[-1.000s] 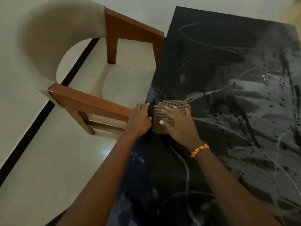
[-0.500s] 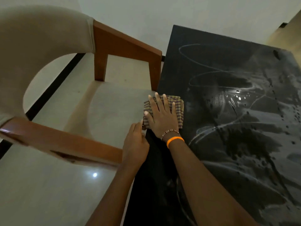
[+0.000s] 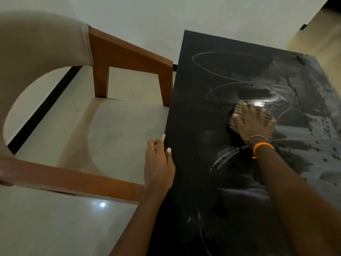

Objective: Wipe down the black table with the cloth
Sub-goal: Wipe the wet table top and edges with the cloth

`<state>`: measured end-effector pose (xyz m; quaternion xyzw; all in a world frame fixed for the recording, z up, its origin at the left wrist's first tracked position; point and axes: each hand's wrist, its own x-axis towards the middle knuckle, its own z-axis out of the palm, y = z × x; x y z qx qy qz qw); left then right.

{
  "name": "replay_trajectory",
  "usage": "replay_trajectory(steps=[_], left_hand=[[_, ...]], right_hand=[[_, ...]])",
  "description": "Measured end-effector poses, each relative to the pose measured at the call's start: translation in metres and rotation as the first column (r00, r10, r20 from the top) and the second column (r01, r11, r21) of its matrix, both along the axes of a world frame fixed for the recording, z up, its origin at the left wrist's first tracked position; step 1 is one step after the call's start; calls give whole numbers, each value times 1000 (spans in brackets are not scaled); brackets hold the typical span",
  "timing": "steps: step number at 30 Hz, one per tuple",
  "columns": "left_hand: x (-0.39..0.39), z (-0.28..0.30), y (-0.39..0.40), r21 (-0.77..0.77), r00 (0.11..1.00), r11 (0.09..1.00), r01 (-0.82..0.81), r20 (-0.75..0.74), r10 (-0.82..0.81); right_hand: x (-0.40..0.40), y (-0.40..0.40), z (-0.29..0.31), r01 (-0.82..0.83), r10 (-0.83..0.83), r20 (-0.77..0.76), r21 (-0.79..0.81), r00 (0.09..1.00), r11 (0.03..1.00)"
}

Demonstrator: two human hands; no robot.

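The black table (image 3: 212, 74) fills the right half of the view, streaked with pale wet smears and droplets on its right side. A folded checked cloth (image 3: 237, 112) lies flat on the tabletop near its middle, blurred by motion. My right hand (image 3: 253, 124), with an orange band and a bead bracelet at the wrist, presses down on the cloth with fingers spread, hiding most of it. My left hand (image 3: 159, 163) rests on the table's left edge with its fingers loosely curled against the side, holding nothing else.
A wooden armchair (image 3: 129, 58) with beige upholstery stands close against the table's left side, its near armrest (image 3: 73, 179) just left of my left hand. Pale glossy floor with a black strip (image 3: 46, 104) lies beyond the chair.
My right hand has slid the cloth from the table's left edge rightward toward the middle. My left hand stays at the left edge. The camera view has shifted slightly.
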<state>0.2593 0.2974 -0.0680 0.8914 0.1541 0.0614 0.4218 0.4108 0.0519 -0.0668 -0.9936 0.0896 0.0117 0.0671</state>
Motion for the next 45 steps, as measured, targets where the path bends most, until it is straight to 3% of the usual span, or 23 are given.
replay_trajectory(steps=[3, 5, 10, 14, 18, 20, 24, 27, 30, 33, 35, 39, 42, 45], left_hand=[[2, -2, -2, 66, 1000, 998, -13, 12, 12], [1, -3, -4, 87, 1000, 996, -17, 17, 16], [0, -3, -4, 99, 999, 995, -11, 33, 8], [0, -4, -2, 116, 998, 993, -19, 60, 12], [-2, -4, 0, 138, 996, 987, -85, 15, 84], [-3, -4, 1, 150, 996, 985, -87, 10, 87], [-5, -3, 4, 155, 997, 985, -73, 10, 73], [-4, -2, 4, 161, 998, 985, -66, 15, 65], [-4, -1, 4, 161, 998, 985, -61, 34, 57], [-2, -2, 5, 167, 998, 984, -67, 31, 63], [-3, -2, 4, 170, 997, 982, -76, 28, 73], [-7, 9, -8, 173, 982, 968, -180, 86, 167], [-4, 22, -35, 154, 951, 940, -306, 97, 294], [-2, 35, -73, 149, 965, 956, -252, 115, 236]], right_hand=[[1, -14, 3, 170, -168, -51, 48, 984, 984], [7, 0, 2, 178, -174, -64, 63, 983, 982], [33, 89, -3, -100, 102, -34, 72, 994, 992], [24, 163, -1, -375, 375, -53, 22, 925, 927], [-39, 163, -4, -614, 614, -14, -2, 789, 789], [-65, 133, -6, -636, 636, -15, -13, 772, 772], [-74, 39, 1, -421, 420, -33, -109, 907, 900], [-73, -37, 3, -126, 125, -18, -103, 992, 987], [-83, -69, 0, 196, -196, 5, -29, 981, 980], [-89, -43, -3, 267, -267, -3, 6, 964, 964], [-90, -9, -4, 169, -169, -11, 5, 986, 986], [-99, 80, -7, -227, 227, -3, 19, 974, 974], [-119, 110, -6, -543, 544, 9, 70, 839, 837], [-132, 70, -6, -685, 686, 31, 94, 727, 722]])
